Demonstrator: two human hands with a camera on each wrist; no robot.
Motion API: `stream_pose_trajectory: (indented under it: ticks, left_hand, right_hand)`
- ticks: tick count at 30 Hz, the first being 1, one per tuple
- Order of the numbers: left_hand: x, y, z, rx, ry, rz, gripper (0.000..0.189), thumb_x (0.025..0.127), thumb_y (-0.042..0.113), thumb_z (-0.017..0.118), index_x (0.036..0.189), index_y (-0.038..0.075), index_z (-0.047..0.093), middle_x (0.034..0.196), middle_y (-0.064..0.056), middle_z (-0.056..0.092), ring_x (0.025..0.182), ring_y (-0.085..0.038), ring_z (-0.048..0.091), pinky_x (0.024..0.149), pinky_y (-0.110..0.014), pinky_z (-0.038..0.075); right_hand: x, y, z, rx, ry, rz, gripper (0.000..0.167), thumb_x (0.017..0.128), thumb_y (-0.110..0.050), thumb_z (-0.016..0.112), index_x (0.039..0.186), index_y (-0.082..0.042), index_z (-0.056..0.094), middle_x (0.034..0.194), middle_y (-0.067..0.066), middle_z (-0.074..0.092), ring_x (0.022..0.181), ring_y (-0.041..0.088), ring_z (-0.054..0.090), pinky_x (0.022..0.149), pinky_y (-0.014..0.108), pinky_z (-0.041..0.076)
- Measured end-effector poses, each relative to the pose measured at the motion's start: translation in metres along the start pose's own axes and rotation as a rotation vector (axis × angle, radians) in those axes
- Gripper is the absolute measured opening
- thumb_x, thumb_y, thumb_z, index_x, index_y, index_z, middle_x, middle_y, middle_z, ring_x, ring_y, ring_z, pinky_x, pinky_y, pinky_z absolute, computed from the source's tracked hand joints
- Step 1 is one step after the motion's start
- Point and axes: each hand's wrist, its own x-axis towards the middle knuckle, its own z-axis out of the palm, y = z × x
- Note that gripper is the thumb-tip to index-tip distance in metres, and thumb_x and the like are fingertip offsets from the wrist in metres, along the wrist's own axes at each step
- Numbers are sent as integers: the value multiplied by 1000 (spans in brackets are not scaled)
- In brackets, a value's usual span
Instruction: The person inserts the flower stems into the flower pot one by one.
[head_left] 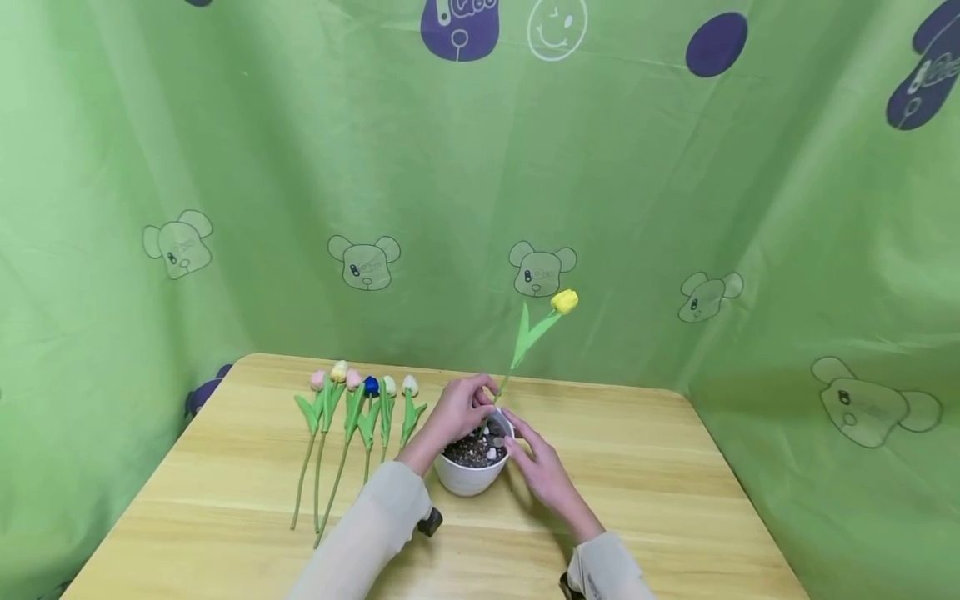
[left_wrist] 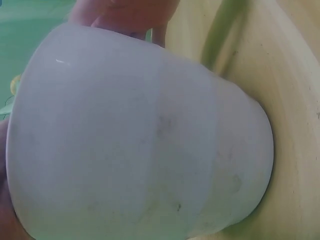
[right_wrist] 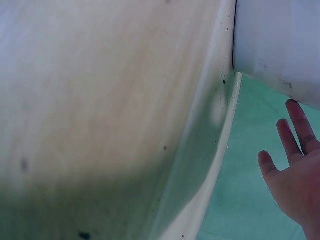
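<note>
A yellow tulip (head_left: 564,302) with green leaves leans to the right out of a white flower pot (head_left: 470,482). My left hand (head_left: 459,410) pinches its stem low down, just above the dark soil (head_left: 468,452). The stem's lower end is hidden behind that hand. My right hand (head_left: 546,468) lies along the pot's right side, its fingers fairly straight at the rim. In the right wrist view, a fingertip of the right hand (right_wrist: 300,175) meets the pot wall. The pot (left_wrist: 140,135) fills most of the left wrist view.
Left of the pot, several loose tulips lie side by side on the wooden table (head_left: 637,500), among them a pink tulip (head_left: 353,380), a blue tulip (head_left: 371,386) and a white tulip (head_left: 409,385). Green patterned cloth (head_left: 450,167) hangs behind the table and along its sides.
</note>
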Motion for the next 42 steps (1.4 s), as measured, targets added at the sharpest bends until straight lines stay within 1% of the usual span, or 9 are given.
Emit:
stream_pose_trajectory:
  ticks: [7,15,17,20,25,28,33,37,42]
  left_hand:
    - [1,-1,3,43,22,23,25,91,2,76,115,5,70,97,-6,72,80,-14,68,74,-21,60]
    - [1,3,4,84,76,35,24,90,5,77,113,5,72,96,-6,74,80,-17,71,76,-23,61]
    - [2,4,3,91,82,31,23,90,6,77,113,4,73,95,-6,74,81,-17,72,76,-24,62]
    - [1,5,1,129,90,18,24,90,8,79,113,7,74,94,-3,75,80,-16,71,77,-26,62]
    - [0,7,-2,225,95,-19,23,89,17,81,111,15,75,94,3,75,78,-10,69,76,-29,60]
    - [1,6,-3,258,91,-31,21,89,20,81,109,16,75,94,5,75,73,-7,66,72,-28,57]
    - [2,6,-7,251,89,-48,21,88,18,82,108,13,75,92,3,75,66,-7,60,68,-27,53]
    - [3,6,-7,254,75,-43,25,88,17,81,111,12,75,92,2,76,66,-8,59,70,-28,53]
    - [5,3,-6,267,67,-52,24,87,18,81,111,15,75,94,3,76,66,-7,58,72,-29,53]
  right_hand:
    - [-1,0,-1,9,11,-3,53,107,-34,56,158,-23,45,139,13,63,134,40,55,117,75,31]
    - [-3,-1,-3,-9,18,9,52,107,-35,56,157,-27,45,138,13,64,134,40,55,117,74,32]
    - [-2,-1,-3,-7,26,8,52,107,-34,57,157,-28,46,138,13,64,133,39,55,117,74,33]
    - [-1,-1,-3,5,22,6,51,106,-34,57,156,-30,47,138,12,64,133,38,56,118,73,32]
    - [-1,1,0,6,19,-1,52,106,-34,58,156,-27,47,136,11,65,133,37,56,118,72,33]
    - [-1,2,1,4,19,6,51,106,-34,58,156,-27,47,134,10,66,132,37,57,118,72,33]
    - [0,1,2,4,19,7,50,106,-35,58,155,-29,48,132,10,67,131,36,57,117,71,35]
    - [-2,-1,1,-4,35,11,49,107,-35,57,155,-28,49,131,12,67,131,39,57,116,73,35]
    - [-2,-2,2,-2,41,15,49,107,-35,57,155,-26,49,133,13,67,131,40,57,115,73,36]
